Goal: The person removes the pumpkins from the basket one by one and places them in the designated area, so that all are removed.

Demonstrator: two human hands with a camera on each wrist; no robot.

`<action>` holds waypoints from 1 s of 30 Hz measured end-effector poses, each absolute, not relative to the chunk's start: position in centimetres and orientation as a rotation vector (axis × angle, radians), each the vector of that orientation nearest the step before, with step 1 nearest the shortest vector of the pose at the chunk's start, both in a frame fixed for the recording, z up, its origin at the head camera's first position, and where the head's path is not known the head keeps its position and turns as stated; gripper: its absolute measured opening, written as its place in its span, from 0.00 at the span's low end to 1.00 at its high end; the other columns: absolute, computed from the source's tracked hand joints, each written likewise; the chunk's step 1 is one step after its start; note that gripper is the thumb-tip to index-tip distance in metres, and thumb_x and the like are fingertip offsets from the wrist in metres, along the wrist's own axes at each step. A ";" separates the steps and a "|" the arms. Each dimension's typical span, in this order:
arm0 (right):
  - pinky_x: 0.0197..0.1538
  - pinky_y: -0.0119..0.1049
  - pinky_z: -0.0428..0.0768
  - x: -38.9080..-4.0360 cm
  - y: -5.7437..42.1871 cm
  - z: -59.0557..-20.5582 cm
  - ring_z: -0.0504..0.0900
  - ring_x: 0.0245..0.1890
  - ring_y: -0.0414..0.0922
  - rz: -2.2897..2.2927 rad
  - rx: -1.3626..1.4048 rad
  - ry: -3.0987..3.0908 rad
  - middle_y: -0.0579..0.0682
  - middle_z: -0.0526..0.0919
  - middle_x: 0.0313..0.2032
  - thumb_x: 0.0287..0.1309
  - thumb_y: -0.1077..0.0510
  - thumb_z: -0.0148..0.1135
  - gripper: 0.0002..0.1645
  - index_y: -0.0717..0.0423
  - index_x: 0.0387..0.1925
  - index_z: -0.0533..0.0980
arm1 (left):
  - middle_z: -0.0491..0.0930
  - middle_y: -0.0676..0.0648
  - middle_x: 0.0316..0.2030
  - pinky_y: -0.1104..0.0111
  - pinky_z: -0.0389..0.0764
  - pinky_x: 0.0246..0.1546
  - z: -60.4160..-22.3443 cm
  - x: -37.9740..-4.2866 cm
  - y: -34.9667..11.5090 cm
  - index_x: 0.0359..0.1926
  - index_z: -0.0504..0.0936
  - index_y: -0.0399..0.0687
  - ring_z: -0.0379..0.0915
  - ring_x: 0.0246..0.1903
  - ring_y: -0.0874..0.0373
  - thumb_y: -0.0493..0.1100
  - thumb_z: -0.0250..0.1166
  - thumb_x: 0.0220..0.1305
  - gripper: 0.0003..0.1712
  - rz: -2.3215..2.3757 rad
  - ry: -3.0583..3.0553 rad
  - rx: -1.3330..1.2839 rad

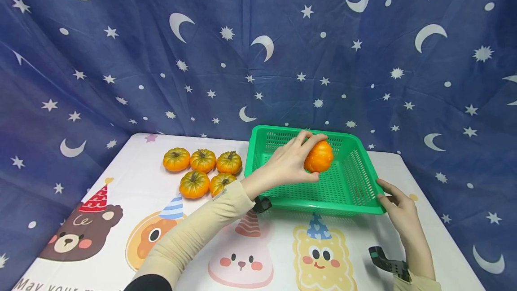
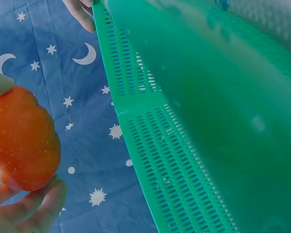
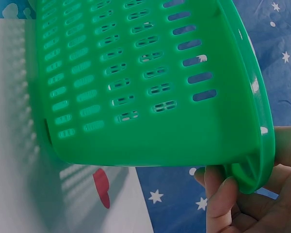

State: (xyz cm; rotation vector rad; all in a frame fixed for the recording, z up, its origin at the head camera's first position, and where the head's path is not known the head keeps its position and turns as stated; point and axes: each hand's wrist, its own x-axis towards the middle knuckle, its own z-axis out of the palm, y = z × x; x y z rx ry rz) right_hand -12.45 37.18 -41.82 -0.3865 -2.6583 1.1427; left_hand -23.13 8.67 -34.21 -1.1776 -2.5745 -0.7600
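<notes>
My left hand (image 1: 291,160) grips a small orange pumpkin (image 1: 320,156) between thumb and fingers, above the inside of a green plastic basket (image 1: 315,205). In the left wrist view the same ribbed pumpkin fills the left side, with fingertips (image 2: 46,204) under it and the basket's slotted wall beside it. At the basket's front right corner, my right hand (image 1: 401,210) holds the rim. The right wrist view has the fingers (image 3: 220,199) curled about that corner's lip. Several orange-green pumpkins (image 1: 194,184) sit on the table left of the basket, one partly behind my left sleeve.
A white tablecloth (image 1: 282,246) printed with cartoon animals covers the table. Right behind it hangs a dark blue curtain (image 1: 226,66) with moons and stars. Black camera mounts (image 1: 387,262) are strapped to both wrists.
</notes>
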 end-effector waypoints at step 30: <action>0.33 0.22 0.71 -12.5 37.1 -41.9 0.67 0.35 0.19 1.135 -0.380 -2.653 0.62 0.72 0.58 0.70 0.55 0.47 0.28 0.59 0.68 0.64 | 0.61 0.50 0.59 0.67 0.79 0.36 -37.6 -20.8 1.9 0.64 0.60 0.62 0.75 0.40 0.55 0.47 0.72 0.43 0.47 -1.060 -2.490 -0.946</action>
